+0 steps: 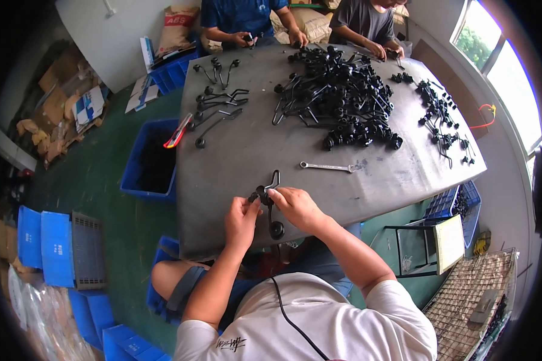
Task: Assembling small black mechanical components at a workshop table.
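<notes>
Grey-covered worktable (253,159) fills the middle of my view; I sit at its near edge. Two co-workers at the far edge: one in a blue shirt (238,18), one in a grey shirt (361,23), both with hands on small dark pieces. Main heap of black rod parts (343,90) lies between them and me, tangled, from mid-table toward the far edge. Blue bin (144,194) stands just beside the table's left side, dark contents inside. Looser scatter of black fittings (436,108) along the right side. Several bent rods (223,113) lie apart from one another near the left edge, round ends mostly leftward.

In front of me, over the near edge: one bent black rod piece (264,195), loop end away from me, round end toward my lap. My left hand (242,219) pinches its middle fitting from the left; my right hand (298,207) grips it from the right, thumb near the fitting.

Combination wrench (328,167) lies flat between my hands and the heap. Red utility knife (177,132) at the left edge, beside the bin.
</notes>
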Demonstrator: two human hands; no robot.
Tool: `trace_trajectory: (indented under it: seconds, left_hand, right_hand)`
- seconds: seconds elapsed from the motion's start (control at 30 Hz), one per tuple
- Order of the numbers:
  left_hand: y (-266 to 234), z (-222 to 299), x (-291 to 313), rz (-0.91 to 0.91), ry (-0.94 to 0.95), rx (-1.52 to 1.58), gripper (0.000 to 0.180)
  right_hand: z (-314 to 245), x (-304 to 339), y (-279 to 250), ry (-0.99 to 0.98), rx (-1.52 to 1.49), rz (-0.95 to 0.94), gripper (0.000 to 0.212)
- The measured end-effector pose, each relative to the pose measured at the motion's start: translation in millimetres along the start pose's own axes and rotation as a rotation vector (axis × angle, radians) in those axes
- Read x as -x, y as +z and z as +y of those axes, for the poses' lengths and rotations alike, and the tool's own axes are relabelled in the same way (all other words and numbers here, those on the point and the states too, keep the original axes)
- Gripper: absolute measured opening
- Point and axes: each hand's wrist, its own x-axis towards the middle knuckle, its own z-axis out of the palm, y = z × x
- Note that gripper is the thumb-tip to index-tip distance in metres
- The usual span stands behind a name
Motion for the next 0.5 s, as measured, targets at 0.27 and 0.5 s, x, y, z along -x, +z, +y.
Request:
trace_trajectory:
  seconds: [0.27,0.5]
  left_hand:
    - [1,3,1,-0.005,0.018,-0.029,0.027]
    - [0,3,2,0.003,0.038,-0.080,0.029]
  right_hand:
    - [9,3,15,-0.119,0.180,0.168,0.041]
    - [5,10,24,-0.192,0.357,0.411,0.036]
